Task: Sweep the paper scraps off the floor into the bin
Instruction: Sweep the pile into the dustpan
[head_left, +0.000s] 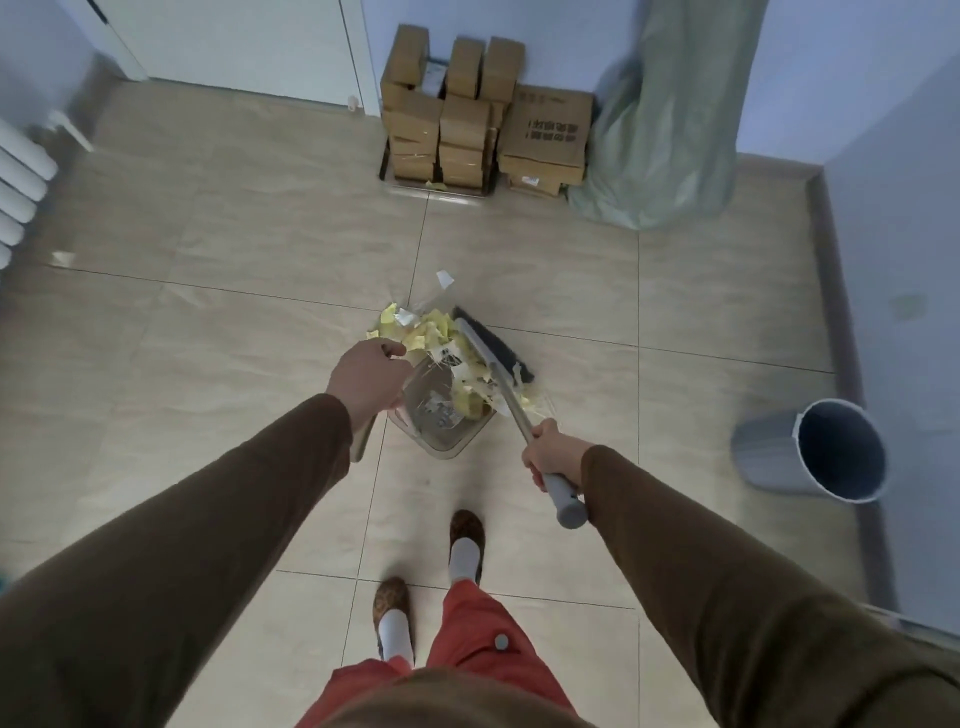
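A heap of yellow and white paper scraps (431, 332) lies on the tiled floor at the mouth of a clear plastic dustpan (441, 415), some of it inside the pan. My left hand (363, 376) grips the dustpan's handle. My right hand (550, 457) is closed round the grey handle of a broom (493, 358), whose dark bristles press against the right side of the heap. One white scrap (444, 279) lies just beyond the pile. The grey bin (779, 457) stands by the right wall, its opening tilted toward me.
Stacked cardboard boxes (467, 119) and a large green bag (665, 135) stand against the far wall. A white radiator (21, 176) is at the left, with a scrap (65, 258) near it. My feet (431, 582) are just behind the dustpan.
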